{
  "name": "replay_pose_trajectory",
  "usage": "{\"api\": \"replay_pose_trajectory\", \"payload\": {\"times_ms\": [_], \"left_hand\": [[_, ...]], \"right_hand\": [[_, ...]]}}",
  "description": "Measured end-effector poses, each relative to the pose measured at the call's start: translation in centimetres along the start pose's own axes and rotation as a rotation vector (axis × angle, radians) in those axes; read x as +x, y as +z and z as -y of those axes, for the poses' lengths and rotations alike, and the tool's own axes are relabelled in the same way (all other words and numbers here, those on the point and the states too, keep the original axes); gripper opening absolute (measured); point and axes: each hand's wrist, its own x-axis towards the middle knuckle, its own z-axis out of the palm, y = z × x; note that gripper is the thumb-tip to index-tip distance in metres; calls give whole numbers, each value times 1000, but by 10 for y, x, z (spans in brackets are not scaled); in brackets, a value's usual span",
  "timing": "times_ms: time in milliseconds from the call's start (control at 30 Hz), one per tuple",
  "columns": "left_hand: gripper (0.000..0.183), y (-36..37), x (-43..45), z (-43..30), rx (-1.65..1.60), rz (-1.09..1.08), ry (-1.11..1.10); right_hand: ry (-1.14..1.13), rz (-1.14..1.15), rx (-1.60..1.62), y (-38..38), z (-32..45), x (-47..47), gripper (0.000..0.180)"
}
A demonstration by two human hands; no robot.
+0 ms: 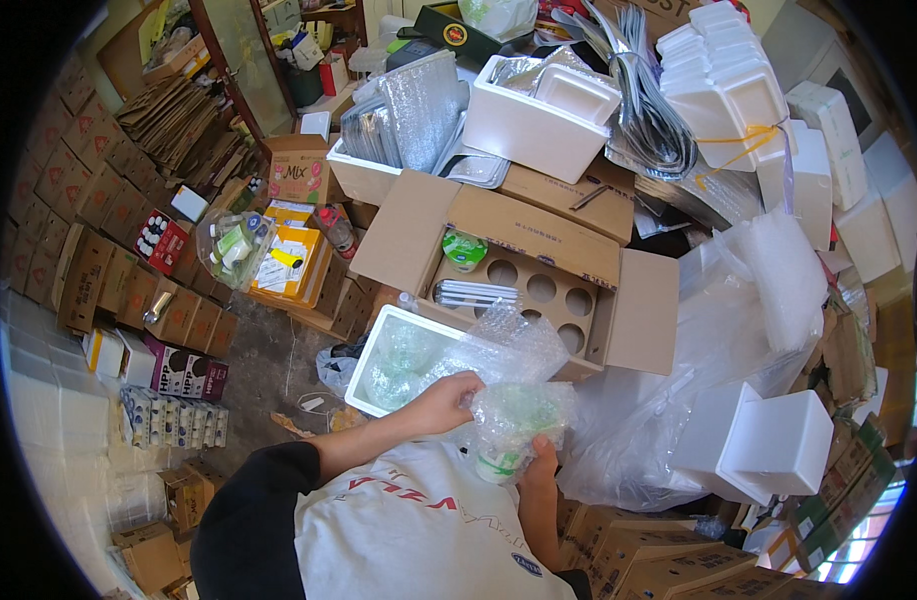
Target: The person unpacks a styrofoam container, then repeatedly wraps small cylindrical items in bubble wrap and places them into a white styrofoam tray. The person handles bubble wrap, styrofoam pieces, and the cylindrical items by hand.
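Note:
A white and green tub [497,466] is held upright against my shirt, partly wrapped in clear bubble wrap [530,405]. My right hand [541,456] grips it from the side, thumb on the wrap. My left hand [458,395] pinches the wrap at the tub's other side. Just beyond is a white foam box [359,386] with bubble-wrapped green and white items [398,356] in it. Another sheet of bubble wrap [522,341] covers its right part. Behind it, an opened carton [646,315] has a cardboard insert with round holes, a green-lidded tub [464,250] and several thin white pieces [475,292].
Silver insulated bags [421,112] and a foam box [530,142] stand behind the carton. Clear plastic film [638,435] and foam boxes [785,442] lie to the right. Stacked cartons [642,551] are at lower right. A parcel [290,262] sits at left, above the concrete floor [260,360].

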Motion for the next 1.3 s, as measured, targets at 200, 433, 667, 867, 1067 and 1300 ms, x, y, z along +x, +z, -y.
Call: {"api": "replay_pose_trajectory", "payload": {"times_ms": [200, 433, 667, 867, 1067, 1300], "left_hand": [[28, 0, 1, 0, 4, 1, 45], [29, 1, 0, 3, -27, 13, 36], [31, -1, 0, 4, 16, 11, 32], [33, 0, -1, 2, -5, -11, 61], [33, -1, -2, 4, -1, -8, 69], [30, 2, -1, 11, -21, -59, 138]], "right_hand": [[-16, 33, 8, -3, -2, 3, 68], [-6, 15, -11, 2, 1, 2, 70], [-10, 20, -1, 8, 2, 2, 73], [-12, 6, -10, 15, 4, 1, 74], [-7, 17, -4, 8, 0, 1, 74], [-4, 19, 5, 11, 1, 0, 73]]}}
